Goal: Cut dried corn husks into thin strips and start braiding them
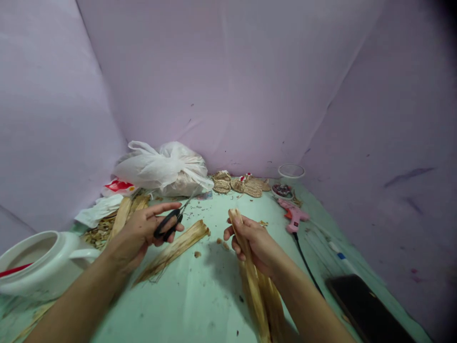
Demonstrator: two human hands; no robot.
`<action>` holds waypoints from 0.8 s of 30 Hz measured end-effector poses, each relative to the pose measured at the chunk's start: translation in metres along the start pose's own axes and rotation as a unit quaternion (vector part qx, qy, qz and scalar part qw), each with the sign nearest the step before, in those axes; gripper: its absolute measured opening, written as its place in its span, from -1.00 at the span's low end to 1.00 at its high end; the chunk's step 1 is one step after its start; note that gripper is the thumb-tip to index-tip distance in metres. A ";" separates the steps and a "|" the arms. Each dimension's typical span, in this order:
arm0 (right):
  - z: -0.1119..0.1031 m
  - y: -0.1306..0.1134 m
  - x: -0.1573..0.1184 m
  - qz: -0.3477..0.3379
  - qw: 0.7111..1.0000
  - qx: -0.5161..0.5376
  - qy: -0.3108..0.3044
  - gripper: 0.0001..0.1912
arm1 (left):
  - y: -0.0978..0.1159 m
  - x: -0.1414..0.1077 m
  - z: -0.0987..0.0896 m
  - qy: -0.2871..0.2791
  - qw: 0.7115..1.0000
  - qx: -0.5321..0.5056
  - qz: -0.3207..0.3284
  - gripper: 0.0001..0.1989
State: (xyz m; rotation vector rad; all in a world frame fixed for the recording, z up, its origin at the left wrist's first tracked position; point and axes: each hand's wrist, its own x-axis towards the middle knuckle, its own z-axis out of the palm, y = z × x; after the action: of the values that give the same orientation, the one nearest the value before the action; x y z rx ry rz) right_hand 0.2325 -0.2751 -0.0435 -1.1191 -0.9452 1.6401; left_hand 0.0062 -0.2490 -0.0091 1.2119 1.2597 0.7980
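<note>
Our half-open left hand (148,228) holds one pair of black-handled metal scissors (177,217); our right hand (259,243), nearly closed, grips one long, tan, dried fibrous strip (253,283). One brown-streaked dry strip (174,252) lies between our hands on the pale-green tabletop (200,305).

Bare tabletop (203,293) divides loose strip (174,250) and held strip (253,281); woven pieces (252,187) block its far edge.

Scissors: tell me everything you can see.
The scissors have black, plastic-looking loop handles and slim grey, metal-looking blades. The left hand holds them by the handles above the green surface, blades pointing away from the person and slightly right. The blades are too blurred to tell whether they are parted.
</note>
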 end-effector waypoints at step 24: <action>0.008 0.014 -0.001 -0.104 0.967 -0.232 0.023 -0.60 | -0.018 -0.021 0.049 -0.088 0.888 0.413 0.184 -0.91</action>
State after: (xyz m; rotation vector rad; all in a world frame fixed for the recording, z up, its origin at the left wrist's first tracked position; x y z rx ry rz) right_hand 0.2217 -0.2808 -0.0541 -1.3074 -1.4119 1.2474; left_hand 0.0465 -0.2841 -0.0258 2.2105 1.2651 0.3763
